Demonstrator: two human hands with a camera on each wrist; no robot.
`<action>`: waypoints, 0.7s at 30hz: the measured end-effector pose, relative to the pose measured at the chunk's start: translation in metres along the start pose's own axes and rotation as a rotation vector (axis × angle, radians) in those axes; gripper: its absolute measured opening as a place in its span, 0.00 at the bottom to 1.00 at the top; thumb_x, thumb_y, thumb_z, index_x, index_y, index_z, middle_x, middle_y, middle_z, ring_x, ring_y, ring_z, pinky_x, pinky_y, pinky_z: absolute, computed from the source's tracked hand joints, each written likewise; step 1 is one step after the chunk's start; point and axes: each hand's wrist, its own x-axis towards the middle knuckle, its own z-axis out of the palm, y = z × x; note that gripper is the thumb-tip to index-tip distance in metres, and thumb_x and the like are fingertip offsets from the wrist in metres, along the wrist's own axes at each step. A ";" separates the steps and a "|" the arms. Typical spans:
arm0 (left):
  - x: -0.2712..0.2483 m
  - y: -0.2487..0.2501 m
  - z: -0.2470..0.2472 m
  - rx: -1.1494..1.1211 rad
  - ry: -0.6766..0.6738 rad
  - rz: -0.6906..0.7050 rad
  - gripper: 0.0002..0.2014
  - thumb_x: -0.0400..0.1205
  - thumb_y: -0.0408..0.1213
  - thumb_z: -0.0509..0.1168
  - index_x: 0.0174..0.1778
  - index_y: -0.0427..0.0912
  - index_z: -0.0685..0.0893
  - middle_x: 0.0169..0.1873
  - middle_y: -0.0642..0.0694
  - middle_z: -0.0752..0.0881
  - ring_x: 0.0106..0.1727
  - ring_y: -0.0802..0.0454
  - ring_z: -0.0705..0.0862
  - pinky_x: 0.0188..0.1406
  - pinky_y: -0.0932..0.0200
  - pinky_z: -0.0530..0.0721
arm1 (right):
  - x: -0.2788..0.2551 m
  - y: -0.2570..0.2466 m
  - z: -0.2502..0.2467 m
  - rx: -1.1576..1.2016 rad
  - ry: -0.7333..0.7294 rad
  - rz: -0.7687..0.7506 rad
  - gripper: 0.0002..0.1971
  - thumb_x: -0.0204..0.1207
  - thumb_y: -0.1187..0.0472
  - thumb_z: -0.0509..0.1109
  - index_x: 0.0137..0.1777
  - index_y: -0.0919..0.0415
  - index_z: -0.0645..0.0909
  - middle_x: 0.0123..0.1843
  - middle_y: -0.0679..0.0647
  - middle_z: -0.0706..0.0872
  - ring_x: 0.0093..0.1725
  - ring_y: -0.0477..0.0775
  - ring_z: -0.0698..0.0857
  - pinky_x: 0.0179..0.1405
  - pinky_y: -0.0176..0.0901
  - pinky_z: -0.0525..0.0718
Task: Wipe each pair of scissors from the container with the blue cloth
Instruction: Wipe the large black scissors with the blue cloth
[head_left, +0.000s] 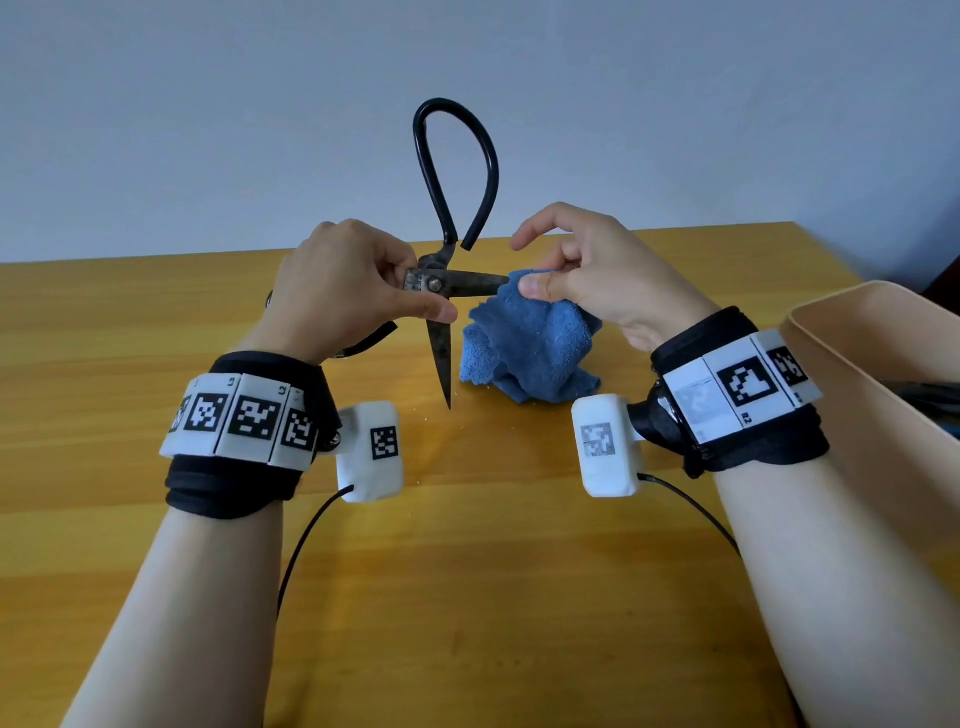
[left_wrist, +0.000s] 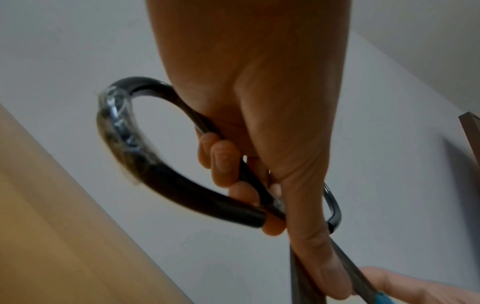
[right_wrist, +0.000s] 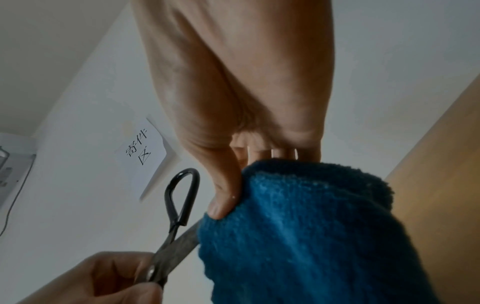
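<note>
A large pair of old scissors (head_left: 434, 285) with black loop handles (head_left: 452, 171) is held up over the wooden table (head_left: 156, 322), its blades spread apart. My left hand (head_left: 384, 291) grips it at the pivot; in the left wrist view my fingers (left_wrist: 223, 162) curl round the handle (left_wrist: 124, 156). One blade (head_left: 441, 364) points down, the other runs right into the blue cloth (head_left: 530, 348). My right hand (head_left: 540, 265) pinches that cloth around the blade tip, thumb (right_wrist: 223, 197) pressing the cloth (right_wrist: 298, 236) beside the blade (right_wrist: 182, 240).
A beige container (head_left: 857, 338) stands at the right table edge, with something dark inside. A dark object (head_left: 363, 338) lies on the table, partly hidden under my left hand. A paper sign (right_wrist: 145, 152) hangs on the wall behind the table.
</note>
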 end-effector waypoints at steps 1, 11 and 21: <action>0.000 -0.001 0.000 -0.020 0.004 -0.004 0.33 0.63 0.61 0.82 0.23 0.40 0.70 0.18 0.51 0.71 0.24 0.53 0.66 0.31 0.55 0.65 | 0.000 0.000 0.000 0.003 0.009 0.001 0.14 0.76 0.63 0.78 0.59 0.54 0.83 0.36 0.50 0.83 0.36 0.45 0.83 0.43 0.44 0.81; 0.000 0.000 -0.001 -0.028 0.006 -0.025 0.32 0.63 0.60 0.82 0.23 0.41 0.70 0.19 0.51 0.71 0.24 0.53 0.66 0.31 0.56 0.64 | 0.000 0.001 -0.004 0.044 0.040 0.015 0.14 0.77 0.67 0.76 0.59 0.53 0.85 0.40 0.48 0.91 0.41 0.49 0.89 0.42 0.49 0.87; -0.001 -0.003 -0.002 -0.072 0.009 -0.044 0.32 0.64 0.60 0.82 0.27 0.36 0.72 0.22 0.45 0.73 0.27 0.50 0.67 0.33 0.53 0.67 | 0.005 0.005 0.003 0.102 0.123 0.021 0.14 0.76 0.65 0.77 0.59 0.53 0.82 0.36 0.51 0.83 0.39 0.50 0.84 0.41 0.42 0.78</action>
